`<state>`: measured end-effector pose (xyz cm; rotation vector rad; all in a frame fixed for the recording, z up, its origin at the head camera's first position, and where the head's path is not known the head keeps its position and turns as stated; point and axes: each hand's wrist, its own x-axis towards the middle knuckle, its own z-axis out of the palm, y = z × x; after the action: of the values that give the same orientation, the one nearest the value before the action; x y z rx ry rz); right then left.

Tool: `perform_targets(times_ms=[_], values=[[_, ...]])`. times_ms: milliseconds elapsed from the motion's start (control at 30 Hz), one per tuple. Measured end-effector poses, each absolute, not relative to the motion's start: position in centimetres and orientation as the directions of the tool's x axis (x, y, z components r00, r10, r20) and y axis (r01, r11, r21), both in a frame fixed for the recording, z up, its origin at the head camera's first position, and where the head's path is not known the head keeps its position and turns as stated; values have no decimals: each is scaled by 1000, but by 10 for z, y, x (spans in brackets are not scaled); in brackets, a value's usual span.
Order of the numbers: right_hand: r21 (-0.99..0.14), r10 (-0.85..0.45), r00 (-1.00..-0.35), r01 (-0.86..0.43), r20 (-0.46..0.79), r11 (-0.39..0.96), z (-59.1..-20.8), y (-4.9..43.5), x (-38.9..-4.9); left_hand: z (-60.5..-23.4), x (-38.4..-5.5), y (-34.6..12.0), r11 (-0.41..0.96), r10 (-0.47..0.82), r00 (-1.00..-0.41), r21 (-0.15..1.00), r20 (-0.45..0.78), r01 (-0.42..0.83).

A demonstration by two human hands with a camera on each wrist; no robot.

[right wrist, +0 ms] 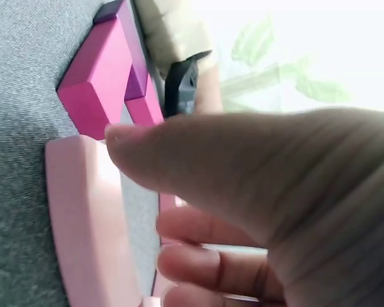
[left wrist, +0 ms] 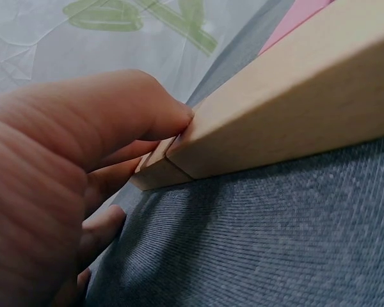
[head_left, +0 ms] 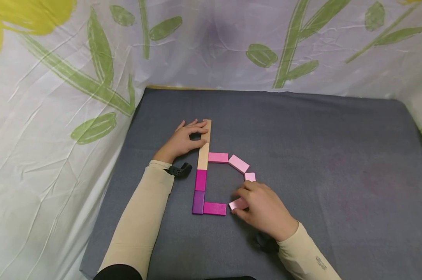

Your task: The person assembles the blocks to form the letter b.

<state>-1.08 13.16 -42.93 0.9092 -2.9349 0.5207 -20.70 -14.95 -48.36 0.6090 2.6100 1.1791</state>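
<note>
My left hand [head_left: 184, 140] rests on a row of plain wooden blocks [head_left: 204, 155], its thumb [left wrist: 160, 112] touching the edge near the seam between two of them. Below, the row continues with a magenta block [head_left: 201, 180] and a purple block [head_left: 198, 202]. My right hand [head_left: 263, 206] is over a light pink block [right wrist: 89, 217] at the lower right of the ring. Its thumb tip [right wrist: 125, 141] is at one end of this block, while the other fingers [right wrist: 192, 262] bend on its far side with grey cloth visible between.
A magenta block [head_left: 215, 209] extends from the purple one toward the light pink block. Above, a pink block [head_left: 218, 157], a paler pink block [head_left: 239, 163] and another [head_left: 250, 177] curve round. All lie on a grey cloth-covered table [head_left: 319, 155] with flower-patterned curtains [head_left: 214, 42] behind.
</note>
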Motion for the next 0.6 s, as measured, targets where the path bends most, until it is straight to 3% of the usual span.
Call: perform_targets(times_ms=[600], values=[[-416,-468,-874,-476,130,774,-440,146,-4,-485,-207,-149,596,448,-894,752,-19,282]])
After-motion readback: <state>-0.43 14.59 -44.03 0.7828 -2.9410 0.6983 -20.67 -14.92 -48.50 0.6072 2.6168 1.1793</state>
